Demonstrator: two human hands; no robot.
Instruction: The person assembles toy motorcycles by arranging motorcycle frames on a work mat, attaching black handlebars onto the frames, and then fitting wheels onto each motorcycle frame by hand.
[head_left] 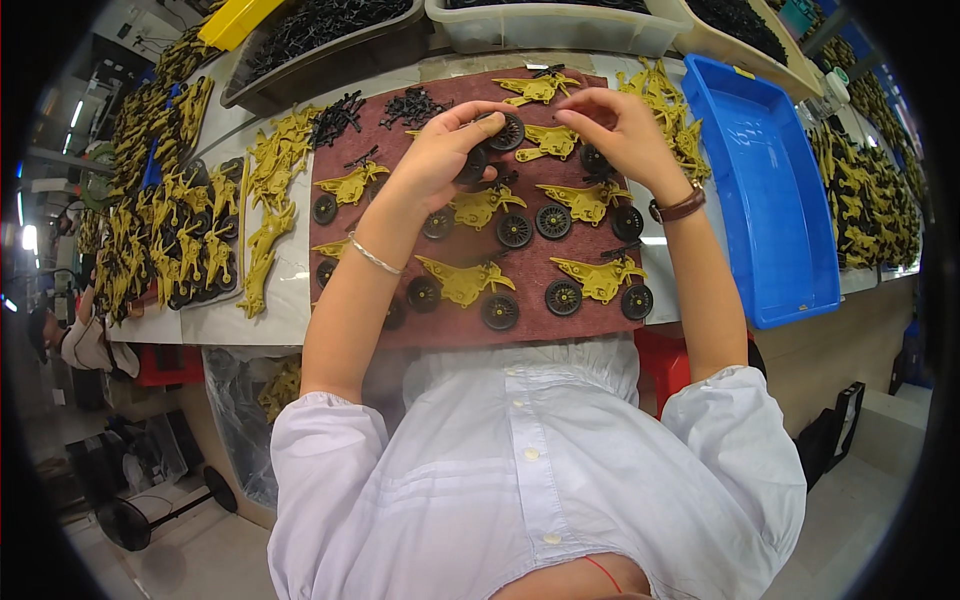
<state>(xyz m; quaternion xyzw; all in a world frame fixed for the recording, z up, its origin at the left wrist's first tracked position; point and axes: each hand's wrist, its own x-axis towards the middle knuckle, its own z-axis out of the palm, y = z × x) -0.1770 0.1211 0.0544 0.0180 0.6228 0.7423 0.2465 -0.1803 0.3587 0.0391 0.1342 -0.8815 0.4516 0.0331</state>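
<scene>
My left hand [448, 150] is closed around several black spoked toy wheels, one wheel [506, 131] showing past the fingertips. To its right my right hand [622, 128] hovers over the mat with thumb and forefinger brought together; what they hold, if anything, is too small to make out. Below both hands, toy motorcycles with yellow bodies lie in rows on a dark red cloth [380, 325]. One yellow motorcycle [478, 205] in the middle has black wheels on both sides. Near my right fingertips lie a yellow motorcycle body [546, 143] and a further yellow body [537, 88].
Small black parts [413, 106] lie heaped at the cloth's far left. Yellow bodies [268, 220] pile up beside the cloth. On the right stands a blue tray [768, 200]. Bins of black parts, including a grey bin [330, 62], line the back, with a yellow container [235, 22] there.
</scene>
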